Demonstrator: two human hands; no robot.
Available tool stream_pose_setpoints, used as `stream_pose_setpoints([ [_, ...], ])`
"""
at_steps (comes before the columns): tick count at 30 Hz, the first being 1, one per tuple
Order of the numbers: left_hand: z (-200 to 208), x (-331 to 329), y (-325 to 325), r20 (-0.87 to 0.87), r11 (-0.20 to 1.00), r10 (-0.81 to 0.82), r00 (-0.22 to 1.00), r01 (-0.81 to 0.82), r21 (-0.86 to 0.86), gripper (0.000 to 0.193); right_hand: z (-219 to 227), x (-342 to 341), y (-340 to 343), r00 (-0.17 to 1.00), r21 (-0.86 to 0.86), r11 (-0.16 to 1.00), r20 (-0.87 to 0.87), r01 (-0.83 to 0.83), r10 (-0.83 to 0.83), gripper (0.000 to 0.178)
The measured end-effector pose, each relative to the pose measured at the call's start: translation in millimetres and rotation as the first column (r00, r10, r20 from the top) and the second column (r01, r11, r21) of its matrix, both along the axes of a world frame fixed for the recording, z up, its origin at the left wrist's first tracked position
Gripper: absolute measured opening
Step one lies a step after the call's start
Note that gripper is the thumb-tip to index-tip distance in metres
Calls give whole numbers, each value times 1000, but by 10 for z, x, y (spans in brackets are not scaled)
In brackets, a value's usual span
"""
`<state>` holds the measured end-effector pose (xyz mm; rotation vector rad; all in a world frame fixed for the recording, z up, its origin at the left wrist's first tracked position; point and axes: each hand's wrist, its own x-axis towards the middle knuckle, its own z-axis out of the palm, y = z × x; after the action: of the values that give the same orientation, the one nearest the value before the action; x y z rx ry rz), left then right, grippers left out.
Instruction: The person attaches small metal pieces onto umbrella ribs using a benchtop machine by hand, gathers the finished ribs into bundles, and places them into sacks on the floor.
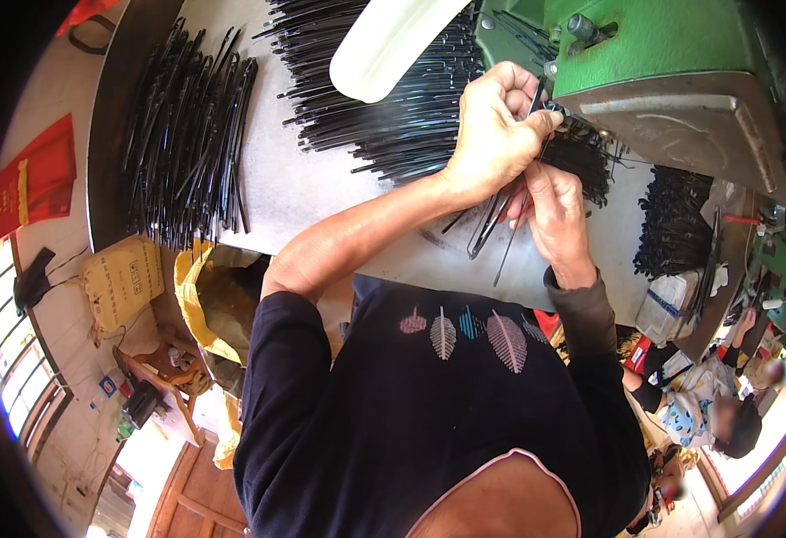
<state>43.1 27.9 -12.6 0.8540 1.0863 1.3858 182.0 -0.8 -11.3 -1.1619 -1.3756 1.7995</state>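
My left hand (493,134) is closed, thumb and fingers pinching a thin black metal rib at the working end of a green machine (662,45). Just below it, my right hand (554,208) is closed around several thin black ribs (485,231), whose ends slant down toward my body. The exact spot where the rib meets the machine is partly hidden by my left fingers. To the left of my hands, a broad heap of black ribs (393,117) covers the metal table (321,202).
A second bundle of black ribs (191,134) lies at the table's left side. A long white rounded piece (388,45) overhangs the heap. More small black parts (675,220) are stacked at right, near a clear plastic box (666,305). Another person (698,421) is at the far right.
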Motion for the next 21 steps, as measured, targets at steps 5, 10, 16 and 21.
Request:
stream_pose_setpoints([
  [5, -43, 22, 24, -72, 1000, -2, 997, 3, 6, 21, -78, 4, -7, 999, -17, 999, -36, 29, -30, 40],
  [10, -51, 37, 11, -44, 1000, 17, 999, -17, 19, 20, -66, -6, -5, 999, -4, 1000, -40, 30, -30, 39],
  [16, -26, 23, 36, -50, 1000, 24, 998, -24, 15, 19, -85, -6, 30, 998, -3, 999, -57, 34, -34, 38],
  [21, -26, 10, 34, -55, 1000, 21, 998, -21, -2, 18, -103, 9, 20, 998, -20, 999, -53, 25, -26, 38],
])
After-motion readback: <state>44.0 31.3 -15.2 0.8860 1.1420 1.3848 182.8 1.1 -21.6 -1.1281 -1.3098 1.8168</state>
